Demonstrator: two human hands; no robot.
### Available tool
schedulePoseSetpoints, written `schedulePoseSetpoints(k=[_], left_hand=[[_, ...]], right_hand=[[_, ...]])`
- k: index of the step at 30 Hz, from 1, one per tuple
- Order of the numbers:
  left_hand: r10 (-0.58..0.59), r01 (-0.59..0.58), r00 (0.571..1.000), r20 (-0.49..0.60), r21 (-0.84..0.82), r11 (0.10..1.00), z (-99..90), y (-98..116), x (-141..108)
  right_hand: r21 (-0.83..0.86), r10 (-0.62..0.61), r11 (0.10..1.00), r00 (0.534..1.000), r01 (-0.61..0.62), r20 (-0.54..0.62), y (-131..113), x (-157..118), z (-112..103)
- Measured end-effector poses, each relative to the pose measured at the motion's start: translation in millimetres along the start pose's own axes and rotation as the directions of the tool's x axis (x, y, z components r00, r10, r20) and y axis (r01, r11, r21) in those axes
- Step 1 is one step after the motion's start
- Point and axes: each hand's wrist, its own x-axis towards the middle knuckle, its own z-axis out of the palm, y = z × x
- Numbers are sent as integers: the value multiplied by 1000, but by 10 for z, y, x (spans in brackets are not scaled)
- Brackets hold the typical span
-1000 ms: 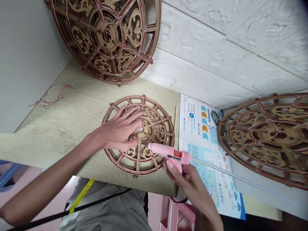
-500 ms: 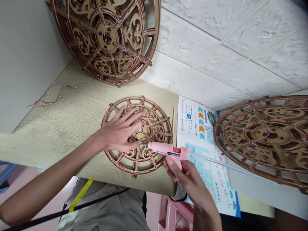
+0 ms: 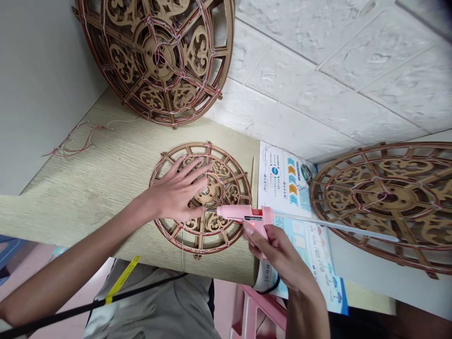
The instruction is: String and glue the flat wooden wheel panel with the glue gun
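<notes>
My left hand (image 3: 180,190) lies with fingers spread over the upper left of a round bronze-coloured openwork frame (image 3: 200,240), which rests on the wooden table. Red and white wires run along the frame's rings and spokes. In my right hand (image 3: 271,249) is a pink hot glue gun (image 3: 237,213), gripped by its handle, a small red light showing. Its nozzle points left, over a spoke just below the frame's hub and close to my left thumb. A long clear glue stick (image 3: 335,226) sticks out of the gun's back toward the right.
A larger wired round frame (image 3: 158,56) leans at the back left; another (image 3: 384,197) lies at the right. Printed sheets (image 3: 278,188) lie beside the glue gun. Loose red and white wires (image 3: 77,141) are at the left. A pale brick-patterned wall (image 3: 318,94) stands behind the table (image 3: 116,188).
The glue gun has shifted very slightly left and up, its glue stick swinging a little. My left hand stays in place on the frame. The camera view has moved slightly.
</notes>
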Motion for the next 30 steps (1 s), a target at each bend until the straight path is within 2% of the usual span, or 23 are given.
schedulePoseSetpoints(k=[9, 14, 18, 26, 30], left_hand=[[4, -4, 1000, -12, -14, 1000, 6, -8, -4], [-23, 20, 997, 70, 53, 998, -48, 24, 8], [-34, 27, 995, 90, 79, 997, -68, 43, 21], [-20, 16, 998, 62, 65, 998, -51, 32, 13], [-9, 5, 999, 50, 67, 998, -33, 16, 9]], right_hand=[[-14, -27, 1000, 1000, 27, 7, -41, 21, -1], [-12, -22, 1000, 1000, 22, 17, -50, 26, 7], [-30, -29, 999, 1000, 29, -4, -54, 1, 26], [-128, -46, 991, 998, 41, -35, -41, -35, 22], [-209, -73, 977, 992, 51, -99, -11, -48, 28]])
